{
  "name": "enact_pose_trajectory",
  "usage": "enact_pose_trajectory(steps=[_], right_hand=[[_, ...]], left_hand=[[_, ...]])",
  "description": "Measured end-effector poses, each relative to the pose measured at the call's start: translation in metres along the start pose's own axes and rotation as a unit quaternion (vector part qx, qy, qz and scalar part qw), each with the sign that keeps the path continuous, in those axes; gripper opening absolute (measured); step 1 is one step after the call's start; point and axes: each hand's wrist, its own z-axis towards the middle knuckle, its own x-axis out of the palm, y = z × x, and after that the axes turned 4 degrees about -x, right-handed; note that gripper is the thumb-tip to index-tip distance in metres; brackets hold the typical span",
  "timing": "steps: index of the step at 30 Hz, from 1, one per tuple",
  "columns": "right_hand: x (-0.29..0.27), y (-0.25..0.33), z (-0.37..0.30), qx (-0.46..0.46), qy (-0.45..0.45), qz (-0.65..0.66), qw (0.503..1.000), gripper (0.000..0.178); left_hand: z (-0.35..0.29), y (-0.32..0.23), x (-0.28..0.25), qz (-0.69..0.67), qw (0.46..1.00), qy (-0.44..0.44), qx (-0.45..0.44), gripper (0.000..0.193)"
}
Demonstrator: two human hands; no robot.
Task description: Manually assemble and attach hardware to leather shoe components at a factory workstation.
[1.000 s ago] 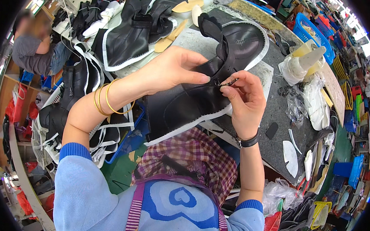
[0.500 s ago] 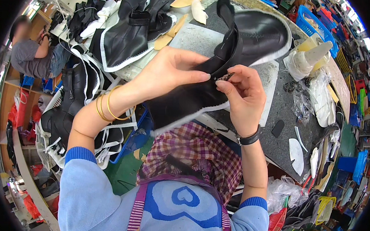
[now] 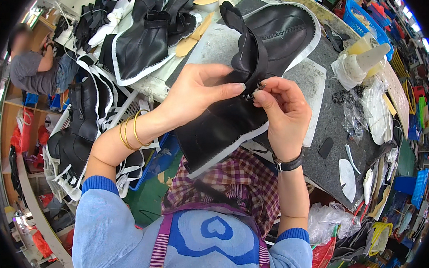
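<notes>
A black leather boot upper point(image 3: 292, 33) with a white zigzag edge lies across the work surface and toward my lap. Its raised black strap point(image 3: 247, 52) curves up in the middle. My left hand point(image 3: 190, 88) pinches that strap between thumb and fingers from the left side. At the strap's lower end is a small dark, shiny buckle-like piece point(image 3: 250, 93). My right hand point(image 3: 289, 114) grips it between thumb and index finger, right beside the left thumb. The fingers partly cover this piece, so its exact shape is hidden.
More black uppers point(image 3: 140, 51) lie at the upper left, others in a white basket point(image 3: 59, 176) below. A glue-stained pot point(image 3: 358, 64), plastic bag point(image 3: 353, 118) and cut white piece point(image 3: 347, 179) sit on the right. A person point(image 3: 39, 67) sits at far left.
The boot upper has shifted a little left and tilted, its lower edge swinging right. Both hands stay at the strap; the small metal piece now shows closer against it.
</notes>
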Motion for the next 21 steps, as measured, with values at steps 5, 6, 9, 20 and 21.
enact_pose_trajectory(steps=[5, 6, 9, 20, 21], right_hand=[[-0.003, 0.003, 0.001, 0.015, 0.011, 0.060, 0.998, 0.013], [-0.004, 0.004, 0.002, 0.005, 0.016, 0.045, 0.999, 0.013], [-0.005, 0.008, 0.003, -0.015, 0.028, 0.020, 0.999, 0.013], [0.003, 0.011, -0.003, -0.087, -0.036, 0.016, 0.995, 0.012], [0.004, 0.012, -0.003, -0.088, -0.036, 0.019, 0.995, 0.012]], left_hand=[[-0.003, 0.014, 0.006, -0.084, 0.996, -0.036, -0.005, 0.007], [-0.001, 0.016, 0.007, -0.076, 0.996, -0.032, 0.023, 0.010], [-0.002, 0.008, 0.009, -0.055, 0.997, -0.024, 0.056, 0.013], [-0.011, -0.007, 0.009, -0.042, 0.996, 0.018, 0.070, 0.013], [-0.011, -0.001, 0.006, -0.039, 0.997, 0.017, 0.070, 0.013]])
